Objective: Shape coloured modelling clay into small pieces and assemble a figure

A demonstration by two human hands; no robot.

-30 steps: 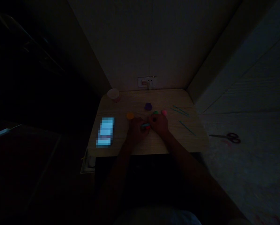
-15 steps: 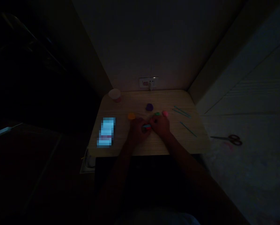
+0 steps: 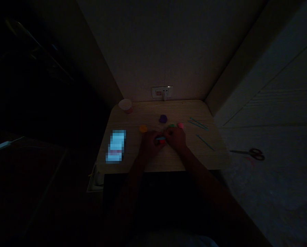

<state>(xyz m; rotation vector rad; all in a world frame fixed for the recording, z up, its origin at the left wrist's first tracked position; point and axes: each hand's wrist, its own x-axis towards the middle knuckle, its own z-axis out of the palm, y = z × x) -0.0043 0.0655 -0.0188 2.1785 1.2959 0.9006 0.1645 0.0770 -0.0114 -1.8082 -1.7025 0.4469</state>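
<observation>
Red piece (image 3: 162,141) and blue strip (image 3: 161,138) sit in the curled left hand (image 3: 148,144). At 3 o'clock, the right hand (image 3: 177,138) bends close, its grip unclear.

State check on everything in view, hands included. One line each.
Left hand: curled around the red piece
Right hand: fingers bent, grip unclear
Screen device: lit, lying flat, content pixelated
Cup: upright, contents too dark to tell
Three thin sticks: lying on the table, apart from the hands
Scissors: lying off the table, blades look closed
Purple piece: on the table, not held
Orange piece: on the table, not held
</observation>
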